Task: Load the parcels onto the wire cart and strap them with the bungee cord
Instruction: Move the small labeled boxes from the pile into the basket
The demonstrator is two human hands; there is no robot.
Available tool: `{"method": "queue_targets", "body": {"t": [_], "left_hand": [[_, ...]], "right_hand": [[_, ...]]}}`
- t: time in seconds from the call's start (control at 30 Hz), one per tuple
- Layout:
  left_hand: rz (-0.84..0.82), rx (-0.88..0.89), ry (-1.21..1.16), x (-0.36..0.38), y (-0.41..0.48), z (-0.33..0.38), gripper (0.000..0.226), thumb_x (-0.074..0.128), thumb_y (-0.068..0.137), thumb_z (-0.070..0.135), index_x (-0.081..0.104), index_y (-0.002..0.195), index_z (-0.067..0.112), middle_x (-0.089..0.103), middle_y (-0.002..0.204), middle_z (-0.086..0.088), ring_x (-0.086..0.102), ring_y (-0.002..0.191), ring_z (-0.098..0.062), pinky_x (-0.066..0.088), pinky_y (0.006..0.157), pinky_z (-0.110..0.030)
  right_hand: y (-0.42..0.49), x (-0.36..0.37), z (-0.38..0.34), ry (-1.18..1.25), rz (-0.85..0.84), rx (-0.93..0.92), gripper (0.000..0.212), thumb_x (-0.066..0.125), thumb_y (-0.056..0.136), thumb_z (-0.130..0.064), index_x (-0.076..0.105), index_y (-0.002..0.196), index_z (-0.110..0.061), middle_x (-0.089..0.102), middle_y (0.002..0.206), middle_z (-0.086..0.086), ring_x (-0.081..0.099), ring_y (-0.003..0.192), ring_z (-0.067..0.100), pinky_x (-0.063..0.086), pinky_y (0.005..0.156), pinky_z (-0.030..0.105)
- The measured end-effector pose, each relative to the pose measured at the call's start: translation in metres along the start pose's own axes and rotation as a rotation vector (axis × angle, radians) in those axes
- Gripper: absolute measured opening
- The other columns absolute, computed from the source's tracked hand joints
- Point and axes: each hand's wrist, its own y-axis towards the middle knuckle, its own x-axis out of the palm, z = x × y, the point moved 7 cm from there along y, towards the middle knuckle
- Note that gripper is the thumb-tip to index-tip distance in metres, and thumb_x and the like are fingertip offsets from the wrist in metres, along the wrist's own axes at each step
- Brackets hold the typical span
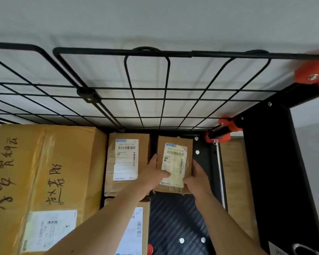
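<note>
Brown parcels, black wire cart

Cut off at 8 o'clock: big box. Blurred and clipped at 2 o'clock: red clamp. Too small to read: label print.

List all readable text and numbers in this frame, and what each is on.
"600- N249 001", roughly: label on the middle parcel.
"835- R4 4" then "(TY)", partly blurred: label on the small parcel.
"221", end of a cut-off number: label on the near parcel.
Handwritten Chinese marker characters on the large box: not surely readable.
Its white label and all fine print: too blurred.
</note>
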Motion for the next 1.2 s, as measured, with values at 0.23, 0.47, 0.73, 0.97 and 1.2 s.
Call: {"method": "queue_targets", "body": {"t": [0.23,0.47,0.73,0.97,1.2], "left_hand": [[-0.03,0.021,0.025,0.003,-0.007,0.01,0.08,0.062,0.083,0.008,0.017,0.147,0.028,0.053,0.136,-0.003,0.053,0.121,-0.026,0.041,0.104,-0.044],[-0.026,0.042,0.068,-0.001,-0.017,0.024,0.076,0.054,0.092,0.007,0.008,0.15,0.024,0.043,0.145,-0.001,0.043,0.13,-0.022,0.036,0.095,-0.028],[0.041,0.08,0.112,-0.018,-0.048,0.025,0.073,0.059,0.09,0.016,0.017,0.149,0.021,0.03,0.152,-0.005,0.03,0.139,-0.021,0.024,0.111,-0.032],[0.131,0.166,0.21,-0.047,-0.112,0.039,0.04,0.056,0.092,0.02,0.05,0.131,0.015,0.052,0.134,-0.001,0.049,0.115,-0.015,0.037,0.097,-0.027],[0.252,0.327,0.236,-0.071,-0.207,0.068,0.032,0.054,0.093,0.021,0.052,0.126,0.023,0.055,0.117,0.007,0.052,0.101,-0.008,0.04,0.069,-0.015]], "right_hand": [[0.008,0.004,0.001,-0.029,-0.001,-0.01,0.068,0.045,0.087,0.006,0.036,0.144,-0.03,0.058,0.13,0.0,0.06,0.105,0.015,0.058,0.068,0.026],[0.011,0.005,-0.014,-0.098,-0.001,-0.002,0.068,0.043,0.089,0.003,0.03,0.147,-0.03,0.056,0.131,0.002,0.061,0.102,0.018,0.056,0.066,0.027],[-0.031,-0.011,-0.038,-0.279,0.083,-0.073,0.059,0.05,0.096,-0.017,0.024,0.149,-0.026,0.047,0.142,0.002,0.054,0.108,0.015,0.039,0.06,0.013],[-0.089,0.001,-0.064,-0.38,-0.016,-0.165,0.056,0.044,0.091,-0.004,0.036,0.143,-0.021,0.052,0.136,0.005,0.053,0.118,0.021,0.048,0.096,0.033],[-0.178,0.011,-0.113,-0.328,-0.057,-0.257,0.041,0.048,0.092,-0.008,0.05,0.132,-0.021,0.06,0.119,0.005,0.053,0.097,0.013,0.041,0.07,0.016]]}}
